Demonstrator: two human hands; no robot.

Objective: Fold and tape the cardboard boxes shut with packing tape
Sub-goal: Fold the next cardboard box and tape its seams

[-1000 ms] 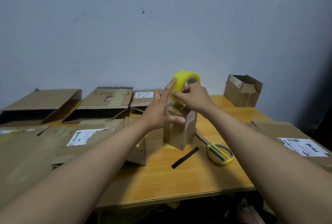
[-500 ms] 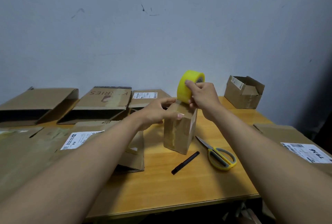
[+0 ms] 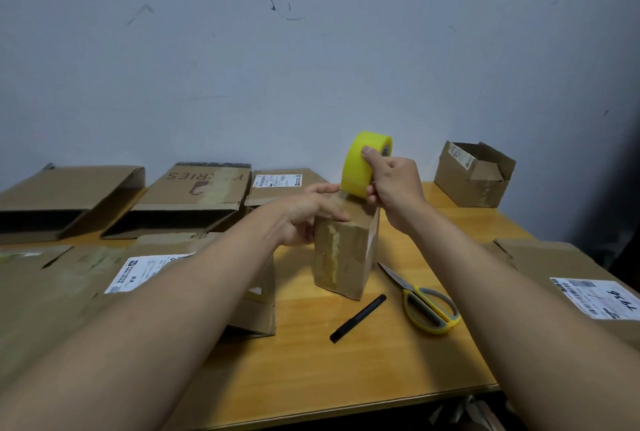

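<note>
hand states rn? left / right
Left hand: open, fingers pressing flat on top of the small cardboard box.
Right hand: closed grip on the yellow packing tape roll, held just over the box's top.

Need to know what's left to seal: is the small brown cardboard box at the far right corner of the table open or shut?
Open. The small brown cardboard box by the wall has its top flaps standing up and apart, its dark inside showing.

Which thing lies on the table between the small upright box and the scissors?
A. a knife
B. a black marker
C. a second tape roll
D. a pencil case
B: a black marker lies on the table, in front of the small upright box and left of the scissors.
</note>
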